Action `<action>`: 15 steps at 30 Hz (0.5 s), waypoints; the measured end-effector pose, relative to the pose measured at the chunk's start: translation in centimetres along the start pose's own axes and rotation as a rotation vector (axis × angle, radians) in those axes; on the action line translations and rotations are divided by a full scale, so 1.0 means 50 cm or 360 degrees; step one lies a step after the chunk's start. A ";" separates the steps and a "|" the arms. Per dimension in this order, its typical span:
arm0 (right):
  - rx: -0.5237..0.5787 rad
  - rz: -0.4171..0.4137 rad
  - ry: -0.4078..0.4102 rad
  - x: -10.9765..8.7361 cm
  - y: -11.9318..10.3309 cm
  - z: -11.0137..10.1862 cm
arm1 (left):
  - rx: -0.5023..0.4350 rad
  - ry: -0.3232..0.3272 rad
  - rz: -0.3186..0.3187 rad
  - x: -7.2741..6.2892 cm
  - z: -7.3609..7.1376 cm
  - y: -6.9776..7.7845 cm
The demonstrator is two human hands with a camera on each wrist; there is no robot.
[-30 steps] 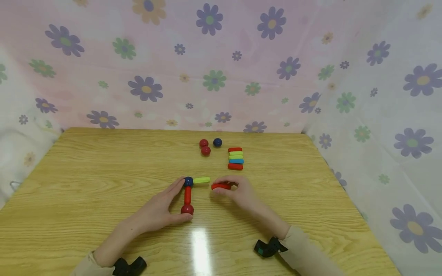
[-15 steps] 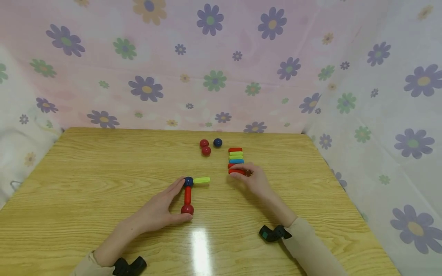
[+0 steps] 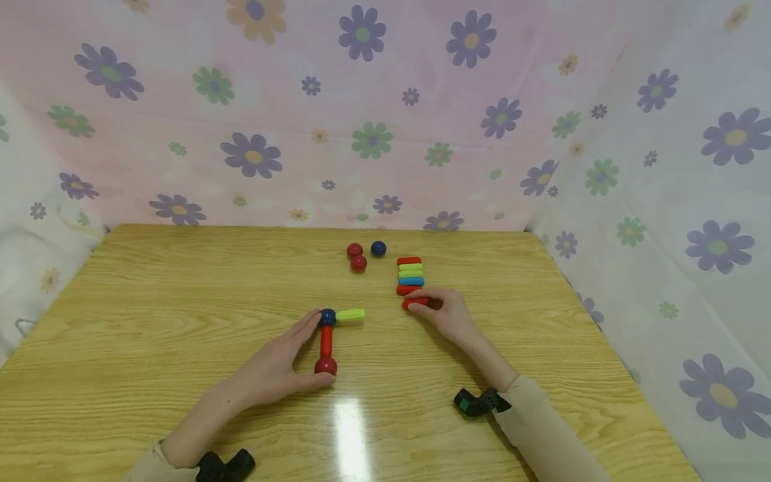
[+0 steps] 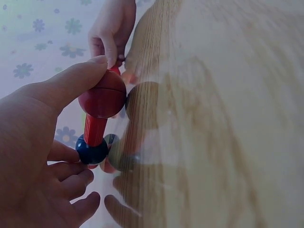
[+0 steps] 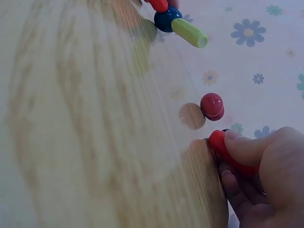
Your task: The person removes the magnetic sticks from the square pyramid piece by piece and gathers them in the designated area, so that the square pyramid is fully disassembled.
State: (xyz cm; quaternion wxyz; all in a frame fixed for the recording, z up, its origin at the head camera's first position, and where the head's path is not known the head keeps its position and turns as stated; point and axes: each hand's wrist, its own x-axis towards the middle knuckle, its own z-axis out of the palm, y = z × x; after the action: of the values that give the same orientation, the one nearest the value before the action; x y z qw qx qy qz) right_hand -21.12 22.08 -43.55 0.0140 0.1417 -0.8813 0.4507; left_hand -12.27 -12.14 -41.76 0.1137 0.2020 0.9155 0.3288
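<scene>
My left hand holds a joined ball-and-rod piece between thumb and fingers. Its thumb presses the red ball, and its fingertips touch the dark blue ball. A red rod links those two balls, while a yellow-green rod sticks out rightward from the blue one. With thumb and fingers my right hand pinches a loose red rod, low over the table at the near end of a row of rods. Fingers partly cover that rod in the head view.
Several red, yellow-green and blue rods lie side by side in a row beyond my right hand. Farther back and left are two red balls and a dark blue ball. A flowered cloth hangs behind the wooden table.
My right hand has carried the red rod from beside the yellow-green rod's end to the right and back, near the row of rods. The left hand stays in place.
</scene>
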 end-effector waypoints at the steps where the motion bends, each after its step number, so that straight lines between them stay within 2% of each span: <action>1: 0.0000 -0.0004 0.0001 0.000 0.001 0.000 | -0.0002 -0.0001 -0.0003 0.000 0.000 0.000; 9: 0.0107 -0.0026 0.0031 -0.006 0.000 -0.005 | -0.0010 -0.0009 -0.0015 -0.001 0.000 0.001; 15: 0.0084 0.0048 0.0097 -0.007 -0.006 -0.007 | -0.0011 -0.0004 -0.0007 -0.001 0.000 0.000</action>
State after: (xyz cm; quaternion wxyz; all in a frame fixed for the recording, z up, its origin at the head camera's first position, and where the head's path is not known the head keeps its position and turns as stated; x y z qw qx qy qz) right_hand -20.76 22.26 -43.16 0.0305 0.1149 -0.8702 0.4782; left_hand -12.21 -12.16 -41.74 0.1163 0.2001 0.9146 0.3314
